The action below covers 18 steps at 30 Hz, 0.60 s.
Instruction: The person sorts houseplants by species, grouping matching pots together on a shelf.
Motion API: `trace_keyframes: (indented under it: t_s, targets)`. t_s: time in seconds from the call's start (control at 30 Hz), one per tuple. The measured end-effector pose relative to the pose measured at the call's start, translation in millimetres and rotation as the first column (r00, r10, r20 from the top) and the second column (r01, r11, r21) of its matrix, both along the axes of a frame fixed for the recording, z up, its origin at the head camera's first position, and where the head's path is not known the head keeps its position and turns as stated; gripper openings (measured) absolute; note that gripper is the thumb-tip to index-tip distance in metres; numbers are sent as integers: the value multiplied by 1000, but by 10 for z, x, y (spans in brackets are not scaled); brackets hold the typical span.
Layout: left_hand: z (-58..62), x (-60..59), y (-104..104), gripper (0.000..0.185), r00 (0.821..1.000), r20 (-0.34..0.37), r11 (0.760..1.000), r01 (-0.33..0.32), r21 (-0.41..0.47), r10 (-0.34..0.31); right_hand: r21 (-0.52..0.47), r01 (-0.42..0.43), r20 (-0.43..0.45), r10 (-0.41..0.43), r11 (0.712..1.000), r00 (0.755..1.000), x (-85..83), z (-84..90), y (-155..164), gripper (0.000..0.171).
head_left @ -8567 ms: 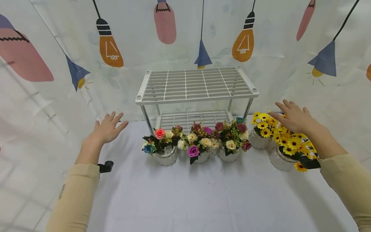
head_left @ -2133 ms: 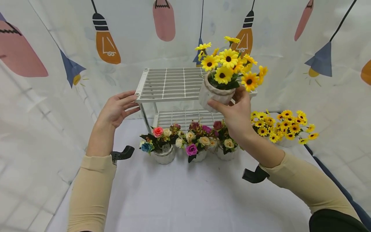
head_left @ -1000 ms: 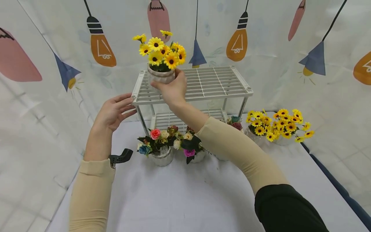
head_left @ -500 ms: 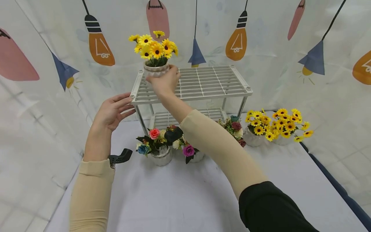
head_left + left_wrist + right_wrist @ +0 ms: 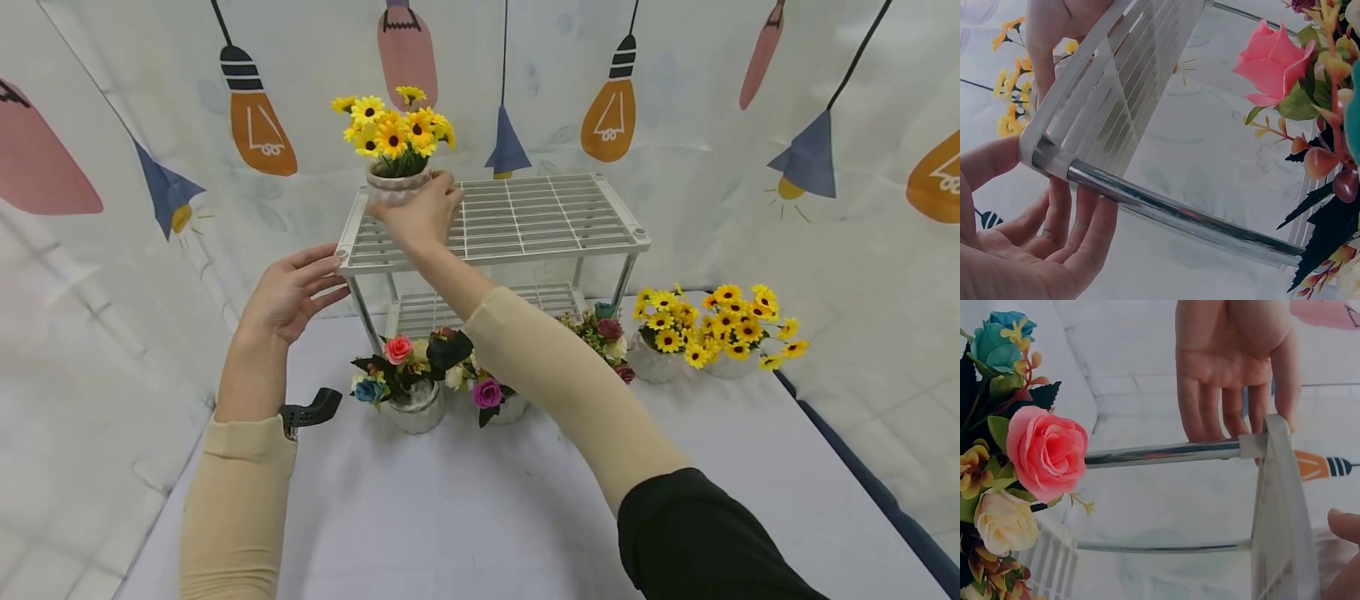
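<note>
- While we count one white two-tier rack point(image 5: 570, 251), we find three rose arrangements point(image 5: 408, 375) point(image 5: 498, 396) point(image 5: 611, 342) before it and two yellow-flowered pots point(image 5: 663, 333) point(image 5: 738, 325) to its right.
- We see one held pot point(image 5: 396, 154) upright over the rack's top left end, gripped by the right hand point(image 5: 423, 212).
- We see the left hand point(image 5: 285, 292), fingers extended, touching the rack's front left corner, near that pot.

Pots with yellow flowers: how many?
3. One pot is in the right hand, at the left end of the rack; a second pot and a third pot stand on the table, right of it.
</note>
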<state>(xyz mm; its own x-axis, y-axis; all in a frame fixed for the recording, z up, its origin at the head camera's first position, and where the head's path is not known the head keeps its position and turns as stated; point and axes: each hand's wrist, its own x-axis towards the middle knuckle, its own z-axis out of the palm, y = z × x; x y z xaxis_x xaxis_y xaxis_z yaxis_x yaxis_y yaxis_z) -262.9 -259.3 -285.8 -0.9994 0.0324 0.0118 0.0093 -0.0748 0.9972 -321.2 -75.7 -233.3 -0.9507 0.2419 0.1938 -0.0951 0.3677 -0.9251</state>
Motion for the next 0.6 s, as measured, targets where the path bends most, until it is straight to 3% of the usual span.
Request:
trace_keyframes:
  t_s: [0.27,0.43,0.6]
  targets:
    - [0,-12,16,72,1000,-6,1000,-2,2,2,62,-169,-5,170,984,985,214,21,250,108]
    - [-4,-15,-2,71,1000,-11,1000,5,19,-5,45,-240,-90,243,970,966,373,-23,458,100]
    - [-5,-2,8,72,1000,-7,1000,6,29,-6,50,-294,-212,298,955,931,530,-123,748,87]
